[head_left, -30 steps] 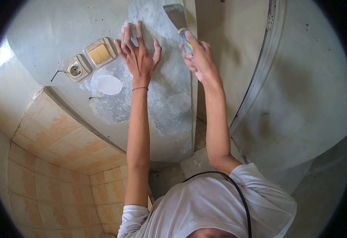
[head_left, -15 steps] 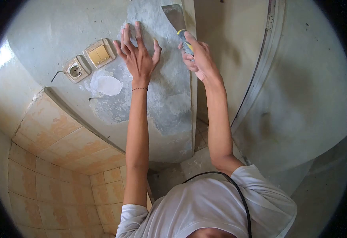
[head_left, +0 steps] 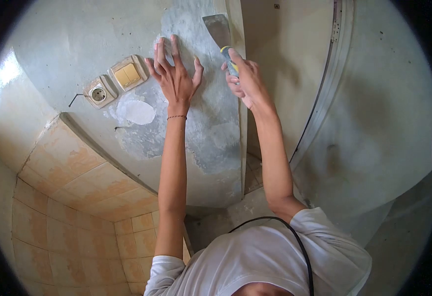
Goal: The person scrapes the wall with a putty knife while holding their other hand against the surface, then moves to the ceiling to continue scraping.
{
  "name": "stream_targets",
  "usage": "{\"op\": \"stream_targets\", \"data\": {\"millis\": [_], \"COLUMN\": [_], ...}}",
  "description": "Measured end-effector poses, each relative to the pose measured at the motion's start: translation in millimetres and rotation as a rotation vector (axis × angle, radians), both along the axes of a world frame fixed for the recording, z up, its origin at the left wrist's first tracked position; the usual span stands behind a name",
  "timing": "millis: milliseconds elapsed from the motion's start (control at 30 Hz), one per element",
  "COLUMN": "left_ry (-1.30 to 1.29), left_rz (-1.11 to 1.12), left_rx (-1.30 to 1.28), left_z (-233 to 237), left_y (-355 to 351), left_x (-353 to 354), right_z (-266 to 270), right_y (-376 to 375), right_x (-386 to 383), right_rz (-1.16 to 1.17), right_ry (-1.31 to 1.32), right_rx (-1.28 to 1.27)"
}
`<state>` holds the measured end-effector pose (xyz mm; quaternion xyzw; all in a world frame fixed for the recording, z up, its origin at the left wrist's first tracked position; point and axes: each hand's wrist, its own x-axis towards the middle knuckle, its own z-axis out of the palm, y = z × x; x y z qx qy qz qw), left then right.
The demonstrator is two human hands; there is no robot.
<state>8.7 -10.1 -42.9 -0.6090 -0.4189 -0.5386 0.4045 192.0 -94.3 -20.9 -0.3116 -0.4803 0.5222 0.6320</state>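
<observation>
Left hand (head_left: 176, 79) lay flat on the wall (head_left: 68, 44), fingers (head_left: 165, 49) spread wide, holding nothing. It rested on the bare grey scraped patch (head_left: 211, 123). Right hand (head_left: 245, 79) was wrapped tight around the handle of a putty knife (head_left: 218, 32). The blade pointed up and lay against the grey patch, just beside the left hand and close to the wall's corner edge. Left of the hands sat a light switch (head_left: 128, 74), a socket (head_left: 99, 93) and a white filler spot (head_left: 137, 112). Tan tiles (head_left: 78, 167) ran below.
</observation>
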Motion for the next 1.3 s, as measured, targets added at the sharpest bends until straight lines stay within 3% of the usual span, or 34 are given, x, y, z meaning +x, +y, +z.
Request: {"op": "stream_targets", "data": {"millis": [433, 533, 800, 967, 1033, 1167, 1233, 1300], "left_ry": [0.015, -0.001, 0.010, 0.014, 0.012, 0.016, 0.011, 0.020], "left_rz": [0.081, 0.008, 0.051, 0.059, 0.057, 0.041, -0.009, 0.001], "left_rx": [0.009, -0.002, -0.001, -0.010, -0.028, -0.014, -0.004, -0.034], "left_z": [-1, 0, -2, -3, -2, -2, -3, -9], "left_y": [2, 1, 1, -1, 0, 1, 0, -6], "left_x": [-4, -1, -1, -4, -3, -3, -2, -2], "right_z": [-3, -7, -11, -2, 2, 9, 19, 39], "right_y": [-5, 4, 11, 7, 5, 6, 20, 28], "right_x": [2, 1, -18, -18, -13, -15, -19, -4], "right_rz": [-0.011, 0.070, -0.117, -0.013, 0.144, 0.161, -0.177, -0.071], "right_ry": [-0.006, 0.022, -0.029, 0.040, 0.102, 0.118, 0.012, 0.018], "right_rx": [0.009, -0.018, 0.067, 0.049, 0.019, 0.009, 0.113, 0.144]}}
